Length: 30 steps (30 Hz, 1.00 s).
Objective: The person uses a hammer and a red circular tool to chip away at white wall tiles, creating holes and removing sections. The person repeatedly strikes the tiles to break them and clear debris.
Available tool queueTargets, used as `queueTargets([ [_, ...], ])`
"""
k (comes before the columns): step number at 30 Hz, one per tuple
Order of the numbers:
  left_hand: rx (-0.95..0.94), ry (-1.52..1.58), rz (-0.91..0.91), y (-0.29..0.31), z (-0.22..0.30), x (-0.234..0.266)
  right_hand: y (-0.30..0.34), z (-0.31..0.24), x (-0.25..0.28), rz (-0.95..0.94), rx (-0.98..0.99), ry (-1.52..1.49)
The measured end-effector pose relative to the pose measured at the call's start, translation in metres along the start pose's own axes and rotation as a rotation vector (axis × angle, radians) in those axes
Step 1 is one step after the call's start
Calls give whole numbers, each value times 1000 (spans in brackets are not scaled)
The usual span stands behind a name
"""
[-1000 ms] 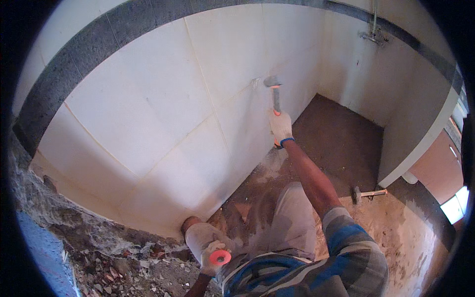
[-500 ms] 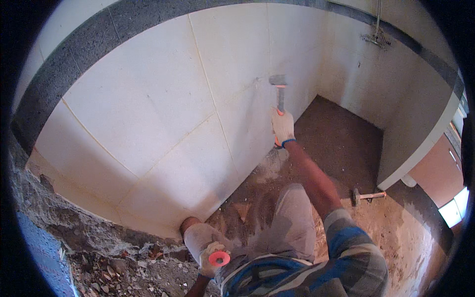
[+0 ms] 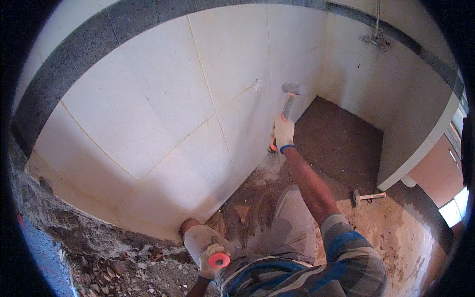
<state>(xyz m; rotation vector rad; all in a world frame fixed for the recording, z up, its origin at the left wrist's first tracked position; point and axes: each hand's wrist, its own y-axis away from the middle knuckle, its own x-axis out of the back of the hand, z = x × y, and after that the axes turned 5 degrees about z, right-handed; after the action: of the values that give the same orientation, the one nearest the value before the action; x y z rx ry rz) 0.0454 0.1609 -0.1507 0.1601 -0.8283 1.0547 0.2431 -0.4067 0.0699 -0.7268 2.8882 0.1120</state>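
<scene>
The hammer (image 3: 289,99) is raised in front of the pale tiled wall (image 3: 163,114), its blurred metal head just right of a small chipped mark (image 3: 256,84) on the tile and its orange-tipped handle running down into the right hand (image 3: 283,133). That hand, in a white glove with a blue cuff, has its fingers wrapped tight around the lower handle, arm stretched forward. The left hand (image 3: 210,252), also gloved, sits low near the body and closes around a tool with a round orange guard (image 3: 218,260); its working end is hidden, so what kind of tool cannot be told. Between the hands lies the person's bent knee in grey trousers (image 3: 292,227). At the wall's foot, broken rubble (image 3: 114,270) and dust cover the bare floor (image 3: 396,232). A second hammer (image 3: 367,197) lies on the floor well to the right, near the wall corner. A shower fitting (image 3: 377,37) hangs on the far wall.
</scene>
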Motion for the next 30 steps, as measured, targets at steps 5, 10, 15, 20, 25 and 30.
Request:
queueTargets([
  [5, 108, 233, -55, -5, 3, 5, -14, 0, -42, 37, 41, -356],
  [10, 301, 533, -43, -4, -2, -1, -28, -19, -26, -163, 18, 313],
  [15, 298, 434, -50, 5, -1, -1, -21, -33, -13, -72, 256, 235],
  [20, 20, 74, -105, -1, -5, 0, -23, -8, -55, 36, 139, -72],
  [25, 246, 359, -41, -3, 0, -2, -30, 1, -23, -123, 34, 288],
  [30, 138, 231, -80, 1, 5, 1, -21, -10, -5, -21, 88, -37],
])
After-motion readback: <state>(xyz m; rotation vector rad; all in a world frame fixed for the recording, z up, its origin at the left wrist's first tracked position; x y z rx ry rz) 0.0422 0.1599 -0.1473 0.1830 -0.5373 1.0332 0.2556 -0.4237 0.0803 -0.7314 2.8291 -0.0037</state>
